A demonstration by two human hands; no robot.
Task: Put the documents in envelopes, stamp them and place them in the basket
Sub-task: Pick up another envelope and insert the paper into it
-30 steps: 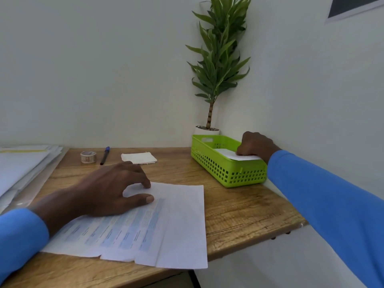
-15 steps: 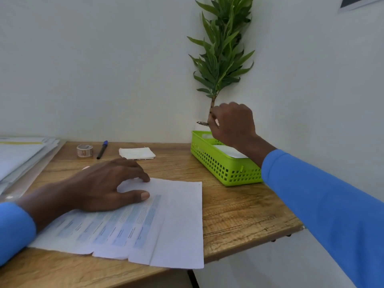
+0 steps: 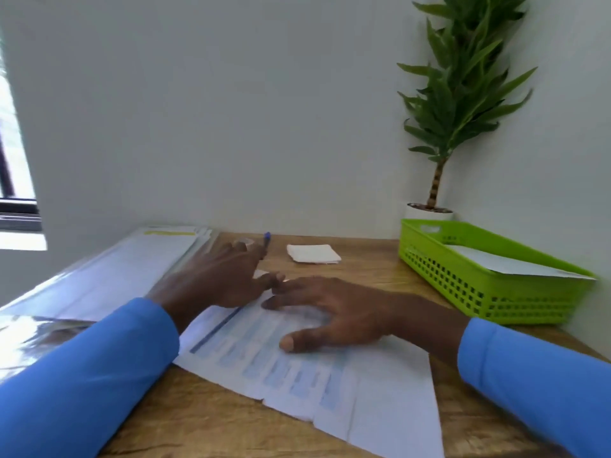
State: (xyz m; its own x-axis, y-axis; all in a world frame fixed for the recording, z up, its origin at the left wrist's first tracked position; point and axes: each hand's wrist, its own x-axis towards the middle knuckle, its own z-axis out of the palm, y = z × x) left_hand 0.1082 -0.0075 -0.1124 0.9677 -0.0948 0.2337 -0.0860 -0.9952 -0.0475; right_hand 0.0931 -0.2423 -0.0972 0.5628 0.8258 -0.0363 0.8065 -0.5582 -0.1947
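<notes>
The documents (image 3: 297,375) lie fanned flat on the wooden desk (image 3: 380,279), printed side up with blue-shaded tables, their near edges towards the desk's front. On them rests the right hand (image 3: 334,312), palm down and fingers spread wide, the thumb stretched towards the near edge; it presses the sheets and grips nothing. The left hand (image 3: 221,276) sits at the documents' far left corner, tilted on its side with fingers loosely extended away from the person, its thumb tip close to the right forefinger; whether it pinches anything cannot be told. Both forearms wear blue sleeves (image 3: 82,375). Right of the documents stands the green basket (image 3: 479,292), a white envelope (image 3: 509,262) lying inside it. Beyond the documents sits a small folded white stack (image 3: 312,253), with a blue pen (image 3: 266,239) just behind the left fingers. Left of the documents lies a pile of plastic-sleeved papers (image 3: 115,276). Behind the basket a potted plant (image 3: 463,94) stands in the corner.
</notes>
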